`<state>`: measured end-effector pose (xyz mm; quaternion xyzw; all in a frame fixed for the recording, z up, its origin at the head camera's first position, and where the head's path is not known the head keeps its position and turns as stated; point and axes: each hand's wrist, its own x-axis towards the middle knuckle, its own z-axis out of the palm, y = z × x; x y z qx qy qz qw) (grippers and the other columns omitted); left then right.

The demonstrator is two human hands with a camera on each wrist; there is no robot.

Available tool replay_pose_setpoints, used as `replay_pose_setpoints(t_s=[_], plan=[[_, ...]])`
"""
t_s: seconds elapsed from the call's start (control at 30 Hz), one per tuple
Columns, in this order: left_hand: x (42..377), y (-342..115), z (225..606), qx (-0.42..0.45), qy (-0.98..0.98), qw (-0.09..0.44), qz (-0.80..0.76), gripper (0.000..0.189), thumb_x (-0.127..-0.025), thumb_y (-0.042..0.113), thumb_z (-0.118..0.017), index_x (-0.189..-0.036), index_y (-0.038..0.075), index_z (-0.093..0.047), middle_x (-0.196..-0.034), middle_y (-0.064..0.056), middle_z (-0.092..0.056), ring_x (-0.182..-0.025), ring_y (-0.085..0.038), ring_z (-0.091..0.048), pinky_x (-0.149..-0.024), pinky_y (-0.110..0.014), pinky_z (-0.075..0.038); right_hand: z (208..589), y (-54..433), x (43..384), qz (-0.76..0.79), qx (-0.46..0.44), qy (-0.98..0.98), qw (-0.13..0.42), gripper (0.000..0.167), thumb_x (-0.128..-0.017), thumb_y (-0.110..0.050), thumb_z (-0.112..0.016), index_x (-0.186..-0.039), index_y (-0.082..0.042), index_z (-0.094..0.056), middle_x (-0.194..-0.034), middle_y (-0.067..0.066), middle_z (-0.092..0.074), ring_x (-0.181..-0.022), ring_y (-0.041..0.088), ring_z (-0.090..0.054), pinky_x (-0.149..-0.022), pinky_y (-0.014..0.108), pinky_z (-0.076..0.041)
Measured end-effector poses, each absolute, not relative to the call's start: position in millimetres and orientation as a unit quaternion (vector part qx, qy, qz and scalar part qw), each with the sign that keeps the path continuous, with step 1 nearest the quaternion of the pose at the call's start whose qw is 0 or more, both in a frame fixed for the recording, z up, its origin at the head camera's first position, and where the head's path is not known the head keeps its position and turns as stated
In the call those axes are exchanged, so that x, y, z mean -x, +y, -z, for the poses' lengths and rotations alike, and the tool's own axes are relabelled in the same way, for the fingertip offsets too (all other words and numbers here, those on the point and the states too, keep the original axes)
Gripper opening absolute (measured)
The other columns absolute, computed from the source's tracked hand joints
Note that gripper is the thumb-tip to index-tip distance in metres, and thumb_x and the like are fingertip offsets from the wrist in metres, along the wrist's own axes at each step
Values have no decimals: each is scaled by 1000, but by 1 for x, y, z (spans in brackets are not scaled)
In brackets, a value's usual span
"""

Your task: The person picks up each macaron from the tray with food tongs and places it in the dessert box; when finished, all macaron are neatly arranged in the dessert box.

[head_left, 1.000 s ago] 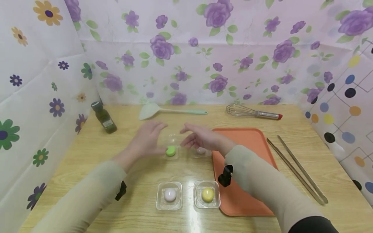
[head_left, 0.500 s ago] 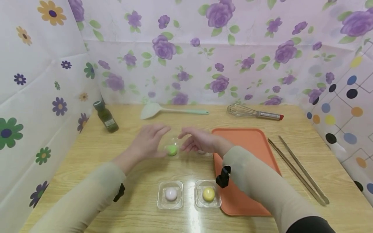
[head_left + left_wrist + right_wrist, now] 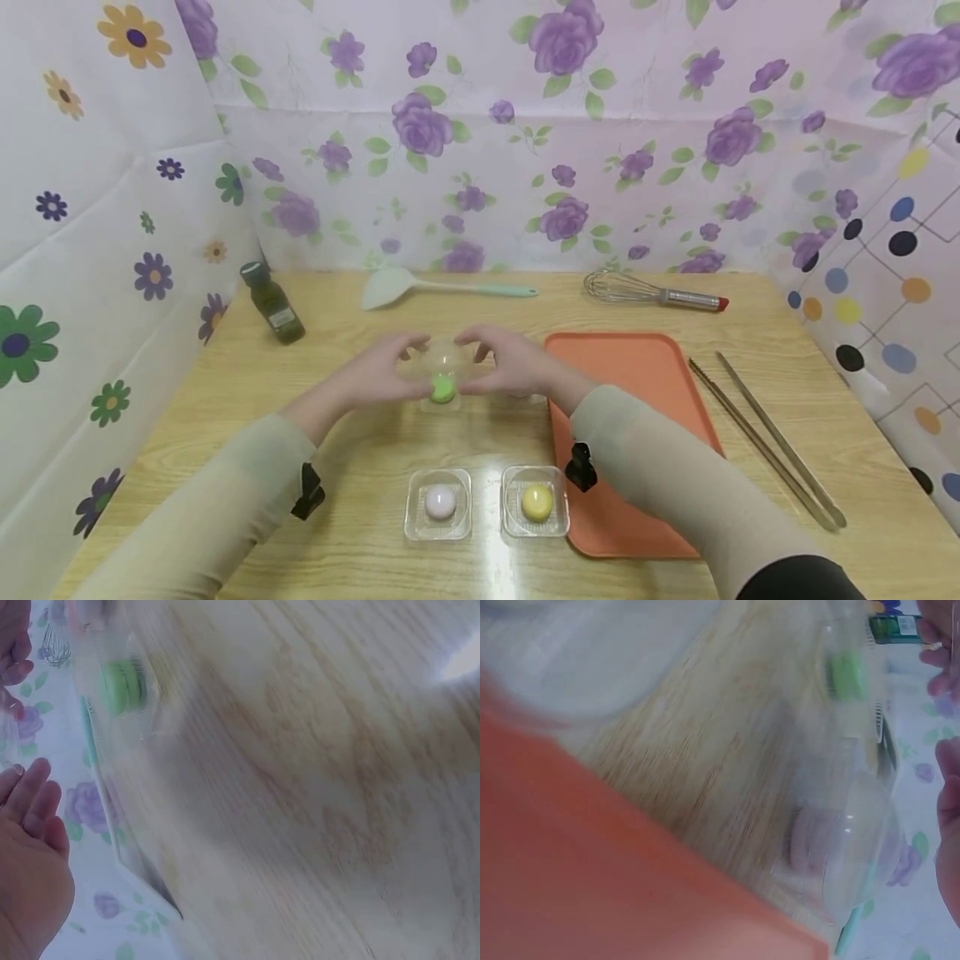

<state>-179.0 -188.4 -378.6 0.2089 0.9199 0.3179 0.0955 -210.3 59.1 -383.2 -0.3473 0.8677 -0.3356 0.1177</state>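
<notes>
A green macaron (image 3: 442, 388) sits in a small clear plastic base at the middle of the table, also visible in the left wrist view (image 3: 124, 686). Over and just behind it, both hands hold a clear domed lid (image 3: 445, 358) from opposite sides. My left hand (image 3: 386, 371) has fingers and thumb bent at the lid's left side. On its right side, my right hand (image 3: 506, 367) curls in the same way. A pale pink macaron (image 3: 810, 844) under a clear dome stands to the right, mostly hidden by the right hand in the head view.
Nearer the front, a lilac macaron (image 3: 440, 502) and a yellow macaron (image 3: 536, 502) lie in clear boxes. An orange tray (image 3: 622, 533) and metal tongs (image 3: 765, 442) are at the right. Along the back are a green bottle (image 3: 273, 304), a spatula (image 3: 390, 287) and a whisk (image 3: 652, 292).
Both hands have drawn closer together around the clear lid, their fingers bending in more. The macaron boxes at the front have stayed where they were.
</notes>
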Motion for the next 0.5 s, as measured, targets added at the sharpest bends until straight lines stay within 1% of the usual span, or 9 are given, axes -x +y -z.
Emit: replay_pose_setpoints(t_s=[0.1,0.27,0.33,0.5], plan=[[181,-189,382,-225,924,78,-298,83,-73,40,-77,-139,6,-41,-138,-10,-45,-117,-32,-46,-93,-53,-41,385,58,211,301,357,878,106,74,-73,-48,-76,-134,-17,-48,-127,-2,-54,-102,13,-54,-84,34,-46],[183,-190,392,-253,936,49,-241,84,-70,47,-77,-137,7,-45,-137,-11,-46,-125,-31,-40,-102,-52,-32,390,54,213,261,372,883,115,76,-73,-45,-76,-135,-13,-46,-134,3,-49,-109,18,-53,-90,35,-45],[184,-191,394,-257,938,41,-227,85,-69,48,-77,-136,6,-46,-137,-11,-47,-127,-31,-38,-104,-52,-29,391,52,213,247,377,885,122,77,-73,-45,-76,-136,-12,-45,-136,3,-48,-115,21,-49,-95,37,-42],[185,-192,400,-265,943,37,-200,85,-67,48,-77,-134,5,-48,-136,-13,-48,-128,-32,-37,-106,-52,-26,396,46,213,216,383,888,133,80,-73,-45,-75,-137,-10,-43,-138,3,-46,-126,25,-37,-105,41,-31]])
